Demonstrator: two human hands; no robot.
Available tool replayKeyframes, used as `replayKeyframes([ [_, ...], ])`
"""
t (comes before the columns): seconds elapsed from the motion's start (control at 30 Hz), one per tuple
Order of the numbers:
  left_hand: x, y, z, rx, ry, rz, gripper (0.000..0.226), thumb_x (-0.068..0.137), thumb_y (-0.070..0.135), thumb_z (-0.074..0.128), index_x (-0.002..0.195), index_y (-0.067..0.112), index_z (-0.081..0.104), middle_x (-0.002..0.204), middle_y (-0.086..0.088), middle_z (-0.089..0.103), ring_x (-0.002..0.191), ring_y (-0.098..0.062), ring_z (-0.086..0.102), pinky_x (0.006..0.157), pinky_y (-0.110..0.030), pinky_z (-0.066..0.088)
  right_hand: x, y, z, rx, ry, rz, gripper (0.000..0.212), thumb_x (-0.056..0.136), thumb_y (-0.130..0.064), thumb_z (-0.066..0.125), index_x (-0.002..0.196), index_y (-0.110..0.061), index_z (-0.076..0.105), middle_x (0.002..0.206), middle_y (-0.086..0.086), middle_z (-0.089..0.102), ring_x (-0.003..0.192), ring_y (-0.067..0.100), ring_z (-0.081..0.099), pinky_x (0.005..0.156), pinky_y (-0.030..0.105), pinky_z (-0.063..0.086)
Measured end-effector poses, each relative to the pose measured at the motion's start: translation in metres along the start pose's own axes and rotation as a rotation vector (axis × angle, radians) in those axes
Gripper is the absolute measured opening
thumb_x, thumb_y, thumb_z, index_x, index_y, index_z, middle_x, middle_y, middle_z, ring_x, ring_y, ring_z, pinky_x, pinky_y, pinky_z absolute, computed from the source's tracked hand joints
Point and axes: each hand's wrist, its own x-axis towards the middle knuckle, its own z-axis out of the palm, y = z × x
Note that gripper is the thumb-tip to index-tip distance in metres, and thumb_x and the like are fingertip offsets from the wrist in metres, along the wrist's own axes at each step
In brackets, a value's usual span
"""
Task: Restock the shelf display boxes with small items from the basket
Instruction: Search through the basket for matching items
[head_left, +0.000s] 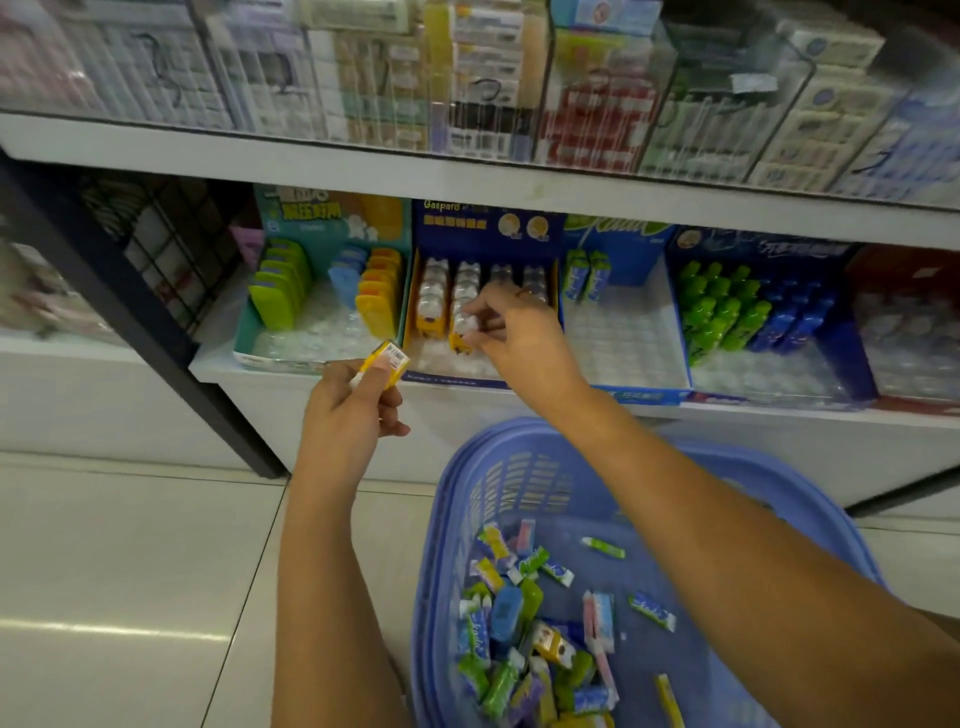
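Bright even light, floor tile (130, 631) glare, blurred upper shelf (467, 78), wide-angle edge bending.

The basket (810, 499) of items (524, 623) sits on the floor (130, 571) before the lower shelf (270, 400), where boxes (639, 249) stand in a row; the right hand (519, 338) grips a piece (464, 326) in the second box (488, 223) from left, the left hand (348, 410) holds a pack (387, 362) before the first box (332, 213).

A shop is shown. Along the front edge of a white lower shelf (249, 395), printed cardboard display boxes (485, 228) are lined up side by side, each stocked with rows of small identical packets (722, 312). On the upper shelf (363, 162), boxed goods are stacked behind clear dividers (613, 104). A blue plastic shopping basket (519, 483) of loose packets is set on the tiled floor (130, 571).
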Motion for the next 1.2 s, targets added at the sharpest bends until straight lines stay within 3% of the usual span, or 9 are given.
replayKeyframes([
  [0.13,0.001,0.003,0.000,-0.101,0.017,-0.105,0.023,0.098,0.018,0.040,0.084,0.015,0.058,0.057,-0.002,0.056,0.046,-0.010,0.049,0.043,-0.023,0.049,0.001,0.002,0.004,-0.069,0.020,-0.043,0.018,0.075,-0.001,0.072,0.090,-0.006,0.065,0.090,0.004,0.055,0.076,0.015,0.055,0.076,0.035,0.054],
  [0.27,-0.003,0.009,0.002,-0.123,-0.021,-0.140,0.025,0.099,0.016,0.038,0.085,0.012,0.059,0.055,-0.002,0.063,0.046,-0.010,0.055,0.045,-0.022,0.051,0.004,-0.005,0.001,-0.156,-0.025,-0.020,0.020,0.080,-0.004,0.069,0.100,-0.003,0.067,0.105,0.013,0.051,0.092,0.027,0.057,0.082,0.035,0.051],
  [0.37,-0.007,0.010,0.005,-0.022,-0.093,-0.080,0.026,0.100,0.020,0.041,0.095,0.012,0.065,0.078,-0.004,0.073,0.069,-0.012,0.069,0.062,-0.024,0.055,-0.009,-0.021,-0.007,-0.196,-0.072,-0.084,0.046,0.078,-0.018,0.075,0.122,-0.016,0.060,0.119,0.007,0.044,0.101,0.021,0.054,0.087,0.028,0.048],
  [0.47,-0.009,0.013,0.008,0.041,-0.122,-0.012,0.027,0.099,0.023,0.042,0.098,0.015,0.068,0.096,-0.004,0.073,0.091,-0.014,0.070,0.077,-0.029,0.055,-0.034,-0.041,-0.007,-0.124,-0.166,-0.286,0.051,0.077,-0.026,0.076,0.124,-0.019,0.057,0.121,0.003,0.048,0.106,0.014,0.051,0.090,0.020,0.043],
  [0.67,-0.018,0.025,0.021,0.004,-0.167,0.040,0.035,0.101,0.024,0.035,0.091,0.030,0.068,0.087,0.008,0.074,0.087,-0.002,0.069,0.068,-0.015,0.054,-0.033,-0.056,-0.011,-0.336,-0.079,-0.470,0.040,0.079,-0.010,0.068,0.119,-0.008,0.062,0.109,0.010,0.066,0.098,0.029,0.060,0.082,0.036,0.052],
  [0.77,-0.018,0.023,0.025,0.173,-0.090,0.108,0.039,0.103,0.036,0.031,0.101,0.023,0.067,0.097,0.004,0.071,0.095,-0.012,0.065,0.080,-0.022,0.048,-0.020,-0.055,-0.017,-0.318,-0.099,-0.369,0.029,0.090,-0.018,0.059,0.118,-0.011,0.060,0.100,0.008,0.068,0.092,0.024,0.060,0.075,0.035,0.051],
  [0.87,-0.019,0.011,0.030,0.603,-0.056,0.284,0.030,0.101,0.028,0.041,0.108,0.012,0.065,0.096,-0.005,0.064,0.091,-0.024,0.059,0.066,-0.021,0.033,-0.002,-0.048,-0.019,-0.142,-0.041,-0.198,0.026,0.092,-0.024,0.059,0.115,-0.012,0.062,0.102,0.006,0.062,0.081,0.011,0.053,0.076,0.021,0.045],
  [0.97,-0.018,-0.002,0.035,0.833,-0.109,0.350,0.030,0.094,0.011,0.052,0.123,0.008,0.060,0.127,-0.010,0.057,0.118,-0.027,0.046,0.091,-0.025,0.036,0.012,-0.042,-0.014,-0.108,-0.011,-0.142,0.024,0.088,-0.022,0.064,0.110,-0.011,0.066,0.100,0.006,0.060,0.078,0.008,0.051,0.075,0.016,0.043],
  [1.2,-0.012,-0.006,0.029,0.807,-0.065,0.337,0.034,0.091,0.012,0.057,0.125,0.012,0.060,0.134,-0.006,0.051,0.123,-0.026,0.039,0.102,-0.032,0.036,0.014,-0.029,0.005,-0.233,-0.076,-0.104,0.021,0.088,-0.025,0.063,0.102,-0.009,0.062,0.099,0.007,0.067,0.097,0.025,0.057,0.084,0.034,0.044],
])
